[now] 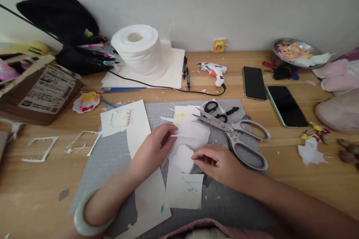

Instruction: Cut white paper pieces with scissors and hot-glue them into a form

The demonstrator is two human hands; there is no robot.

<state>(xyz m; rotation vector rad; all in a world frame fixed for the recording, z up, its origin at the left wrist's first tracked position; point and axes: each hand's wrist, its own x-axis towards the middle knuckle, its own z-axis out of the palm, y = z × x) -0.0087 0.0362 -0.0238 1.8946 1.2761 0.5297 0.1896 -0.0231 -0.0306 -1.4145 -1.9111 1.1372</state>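
Observation:
My left hand (157,143) is closed in a pinch at the left edge of a thin white sheet (196,133), paper or tissue. A small, rough-edged white paper piece (183,158) lies below that sheet. At its right edge, the thumb and fingertips of my right hand (215,160) are pinched together on it. Beneath is a paper with pen marks (192,194), on a grey cutting mat (98,179). Large grey-handled scissors (232,134) lie open just right of the sheets, over smaller black-handled scissors (213,108).
Behind the mat stand a big white tissue roll (140,52) and a corded glue gun (217,73). Two phones (254,82) and a metal bowl (297,50) of paper pieces are at the right. A cardboard box (42,93) and paper offcuts (42,149) are at the left.

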